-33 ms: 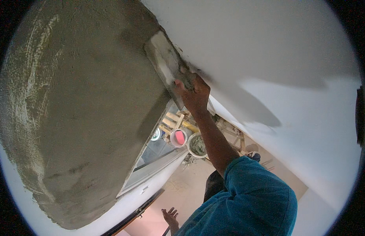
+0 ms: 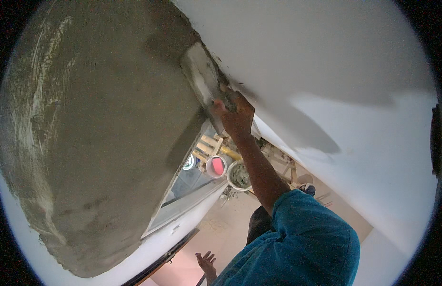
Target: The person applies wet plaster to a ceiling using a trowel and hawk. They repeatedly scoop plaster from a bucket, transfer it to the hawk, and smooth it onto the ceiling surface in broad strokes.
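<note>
My right hand (image 2: pixel 236 114) is closed around the handle of a flat plastering trowel (image 2: pixel 198 71). Its long, mortar-smeared metal blade rests against grey wet plaster (image 2: pixel 111 105), along the ragged seam with the white wall (image 2: pixel 326 57). My fingers and the blade hide most of the handle. Low in the view, my left hand (image 2: pixel 206 261) hangs away from the plaster, fingers spread and holding nothing. A pale, streaky patch (image 2: pixel 40 95) runs down the plaster's left side.
Below stand a bucket of grey mortar (image 2: pixel 238 176), a pale bucket with a pink-red thing (image 2: pixel 217 166) inside, and a wooden pallet (image 2: pixel 207 145). A window-like opening (image 2: pixel 183 183) borders the plaster. A dark rail (image 2: pixel 168 257) runs along the lower left.
The trowel's far end has shifted slightly right and down, closer to the seam with the white wall. My left hand has stayed in place.
</note>
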